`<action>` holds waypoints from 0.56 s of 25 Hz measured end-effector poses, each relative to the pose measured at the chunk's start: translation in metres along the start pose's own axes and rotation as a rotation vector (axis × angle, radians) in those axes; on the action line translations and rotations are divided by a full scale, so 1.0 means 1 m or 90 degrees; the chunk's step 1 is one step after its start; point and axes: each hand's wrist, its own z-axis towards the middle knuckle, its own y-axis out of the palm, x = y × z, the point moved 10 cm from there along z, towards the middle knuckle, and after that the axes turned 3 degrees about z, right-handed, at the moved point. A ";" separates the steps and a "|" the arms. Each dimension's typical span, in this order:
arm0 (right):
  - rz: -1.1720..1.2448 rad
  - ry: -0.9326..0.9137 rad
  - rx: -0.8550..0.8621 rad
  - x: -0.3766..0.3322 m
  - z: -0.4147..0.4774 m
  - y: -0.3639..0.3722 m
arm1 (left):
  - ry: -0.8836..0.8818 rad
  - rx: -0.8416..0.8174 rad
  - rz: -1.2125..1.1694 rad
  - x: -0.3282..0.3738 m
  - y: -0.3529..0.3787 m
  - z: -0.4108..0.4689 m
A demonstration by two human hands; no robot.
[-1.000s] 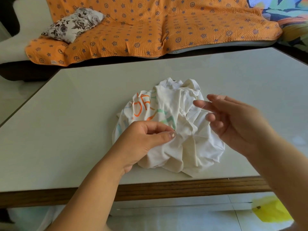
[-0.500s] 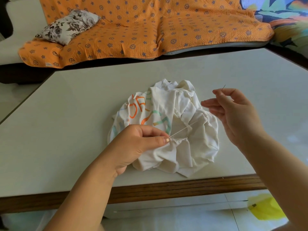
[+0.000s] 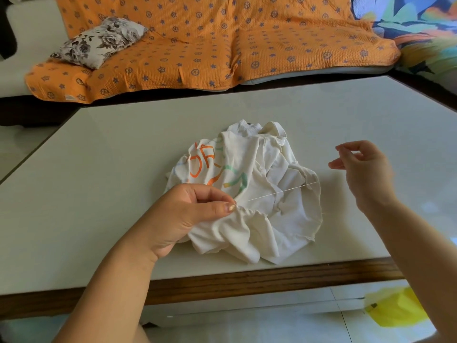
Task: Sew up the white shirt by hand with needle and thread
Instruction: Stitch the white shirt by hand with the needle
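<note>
Pinching shirt [image 3: 267,164], left hand [image 3: 183,219]; thread [image 3: 282,191] faint

Head-worn camera looks forward and down, close over table [image 3: 103,169] toward sofa [image 3: 222,45].

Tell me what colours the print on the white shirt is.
Orange letters and mint-green strokes, on the crumpled white shirt; head view shows it best.

The left forearm [image 3: 116,280] and the right forearm [image 3: 415,246] were bare from the wrist to the near edge of the view. The left hand [image 3: 188,214] had a short thumbnail [image 3: 231,207] with a pale, shiny surface. The right hand [image 3: 363,167] was bare; its nails were not clear to see.
</note>
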 end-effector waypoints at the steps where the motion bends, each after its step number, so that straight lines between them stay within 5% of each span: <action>1: -0.023 -0.009 -0.011 -0.003 -0.003 0.004 | 0.000 0.001 -0.001 0.000 0.000 0.000; 9: -0.048 -0.268 -0.377 -0.073 -0.123 0.081 | 0.072 0.027 0.030 0.012 0.010 0.001; 14: -0.067 -0.291 -0.526 -0.071 -0.153 0.099 | 0.136 0.031 0.077 0.018 0.010 0.001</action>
